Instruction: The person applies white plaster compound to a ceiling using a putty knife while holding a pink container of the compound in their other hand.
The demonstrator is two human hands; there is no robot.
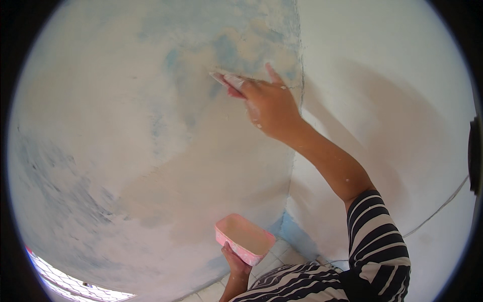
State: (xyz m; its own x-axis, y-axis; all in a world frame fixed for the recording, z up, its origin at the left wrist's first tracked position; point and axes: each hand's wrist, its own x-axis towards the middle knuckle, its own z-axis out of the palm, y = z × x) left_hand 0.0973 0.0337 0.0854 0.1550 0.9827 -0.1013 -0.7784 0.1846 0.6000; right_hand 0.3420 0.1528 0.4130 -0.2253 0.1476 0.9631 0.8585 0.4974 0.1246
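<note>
My right hand [274, 108] is raised to the patchy wall [126, 90], its fingers closed around a flat putty scraper [220, 78]. The scraper's edge is at the wall, among pale beige smears over blue paint. One finger sticks out toward the corner. White specks dot the hand and forearm. Lower down, my left hand [235, 260] grips a pink rectangular plastic tub [220, 233] from beneath and the side. Smooth beige putty [247, 234] lies inside it. The fingers under the tub are hidden.
A plain white wall [402, 75] meets the patchy one at a rough corner on the right, with a blue band [297, 234] low down. Far right, a cable [443, 204] hangs by a dark object [474, 156]. A bright latticed opening [70, 282] shows lower left. Tiled floor [274, 259] lies below.
</note>
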